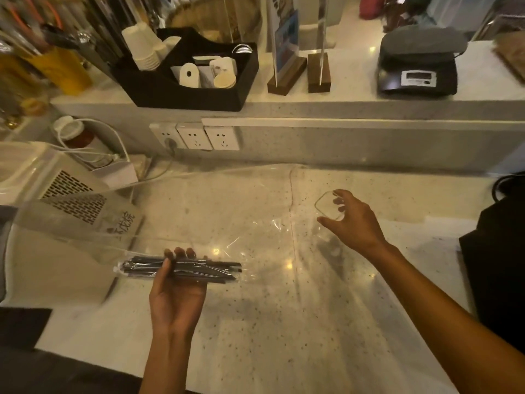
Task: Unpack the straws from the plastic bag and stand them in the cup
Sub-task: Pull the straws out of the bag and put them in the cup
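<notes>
Straws (pixel 181 270), black and still sealed in their clear plastic bag (pixel 233 273), lie crosswise in the left hand (pixel 177 291) above the desk's (pixel 255 322) left part, near its front edge; that grip is clamped on the bundle, thumb over the top, fingertips curling up behind. Further right, toward the desk's middle, the right hand (pixel 353 223) has its grip closed round the rim of a clear square-mouthed cup (pixel 326 206).

Left hand (pixel 177 282) lies palm up, fingers curled in a grip; right hand (pixel 350 220) reaches forward, fingers spread in a grasp.
</notes>
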